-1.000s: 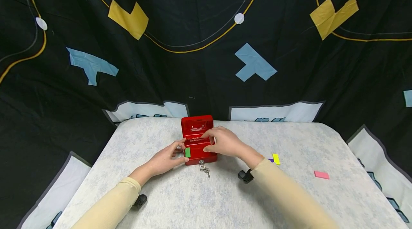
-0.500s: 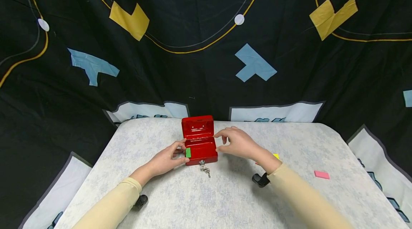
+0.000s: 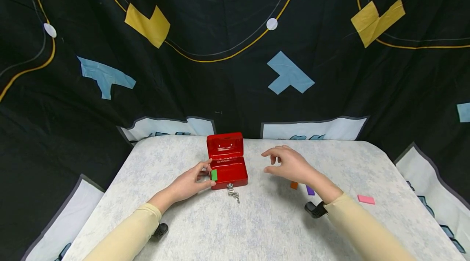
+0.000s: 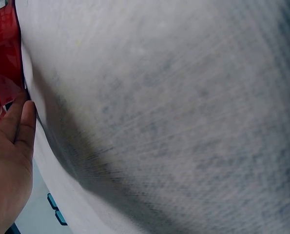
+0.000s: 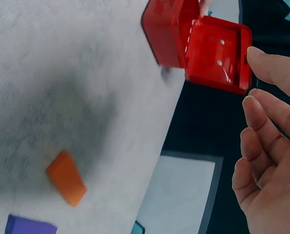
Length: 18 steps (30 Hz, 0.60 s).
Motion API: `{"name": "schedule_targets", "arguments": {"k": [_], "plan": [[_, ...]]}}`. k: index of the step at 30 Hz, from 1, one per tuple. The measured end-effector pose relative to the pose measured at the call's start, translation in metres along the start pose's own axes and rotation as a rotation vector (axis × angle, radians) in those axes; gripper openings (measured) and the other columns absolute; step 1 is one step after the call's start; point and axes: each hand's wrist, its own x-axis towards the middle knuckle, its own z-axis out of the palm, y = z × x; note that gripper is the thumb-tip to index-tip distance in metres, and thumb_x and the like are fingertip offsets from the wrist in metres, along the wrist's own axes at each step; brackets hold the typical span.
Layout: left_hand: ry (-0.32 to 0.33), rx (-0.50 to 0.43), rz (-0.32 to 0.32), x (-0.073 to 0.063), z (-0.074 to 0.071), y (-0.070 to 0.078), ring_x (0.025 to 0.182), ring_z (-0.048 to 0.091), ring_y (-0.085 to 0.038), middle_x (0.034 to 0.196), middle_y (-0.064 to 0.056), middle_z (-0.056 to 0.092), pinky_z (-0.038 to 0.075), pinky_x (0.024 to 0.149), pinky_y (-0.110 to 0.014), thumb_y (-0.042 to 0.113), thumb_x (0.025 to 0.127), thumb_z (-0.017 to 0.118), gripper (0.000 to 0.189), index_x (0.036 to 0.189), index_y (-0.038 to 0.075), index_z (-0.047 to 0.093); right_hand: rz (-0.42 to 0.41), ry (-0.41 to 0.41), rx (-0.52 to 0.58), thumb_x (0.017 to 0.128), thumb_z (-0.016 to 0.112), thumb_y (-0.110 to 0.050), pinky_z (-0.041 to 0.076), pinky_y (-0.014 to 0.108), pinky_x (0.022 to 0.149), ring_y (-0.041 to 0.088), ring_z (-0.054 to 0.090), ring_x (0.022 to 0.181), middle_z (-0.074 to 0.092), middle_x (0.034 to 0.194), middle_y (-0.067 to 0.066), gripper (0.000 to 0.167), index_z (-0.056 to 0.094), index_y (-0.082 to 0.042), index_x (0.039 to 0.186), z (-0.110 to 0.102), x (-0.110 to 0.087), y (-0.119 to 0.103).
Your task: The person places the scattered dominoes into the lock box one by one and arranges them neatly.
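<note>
Bracing red cash box (image 3: 233, 169) near counter's (image 3: 220, 228) far edge, apparently against sliding: left hand (image 3: 185, 182), fingers loosely bent, touches left end. Right hand (image 3: 291, 166), thumb and fingers parted, holds nothing, right of box. Raised lid (image 3: 225, 145) leaves box accessible.

Glossy red box (image 3: 239, 171) at the left hand (image 3: 189, 179), plain bright blocks by the right hand (image 3: 290, 165).
A green piece (image 3: 214, 175) shows at the left fingertips, with silver keys (image 3: 235, 196) to that hand's right. Nearest the right hand are an orange block (image 5: 67, 178) and a purple block (image 3: 310, 190); a pink block (image 3: 366, 199) lies farther right. Behind the hands, the left sleeve (image 3: 126, 230) and right sleeve (image 3: 361, 226) are plain cream. Under both hands, the whitish tabletop (image 3: 257, 228) is mottled grey-blue. Beyond them, the black backdrop (image 3: 220, 98) bears mustard tape (image 3: 145, 26), light-blue tape (image 3: 288, 75), a yellow line (image 3: 209, 61) and white discs (image 3: 272, 24).
</note>
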Motion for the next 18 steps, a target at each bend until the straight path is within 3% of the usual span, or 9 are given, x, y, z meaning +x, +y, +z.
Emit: {"name": "schedule_targets", "arguments": {"k": [7, 18], "plan": [[-0.001, -0.004, -0.011, -0.001, 0.001, 0.000, 0.129, 0.057, -0.018, 0.164, 0.011, 0.031, 0.044, 0.109, -0.046, 0.045, 0.092, 0.076, 0.043, 0.120, 0.022, 0.053, 0.019, 0.033, 0.011, 0.088, 0.082, -0.034, 0.045, 0.037, 0.076, 0.021, 0.051, 0.091, 0.059, 0.092, -0.008, 0.042, 0.070, -0.022, 0.126, -0.008, -0.018, 0.018], [-0.002, 0.002, 0.031, 0.001, 0.001, -0.001, 0.129, 0.058, -0.020, 0.165, 0.006, 0.031, 0.044, 0.109, -0.047, 0.044, 0.094, 0.074, 0.041, 0.120, 0.021, 0.053, 0.095, 0.051, -0.011, 0.089, 0.081, -0.032, 0.046, 0.037, 0.077, 0.016, 0.051, 0.092, 0.060, 0.092, -0.012, 0.039, 0.071, -0.020, 0.125, -0.011, -0.050, 0.055]]}}
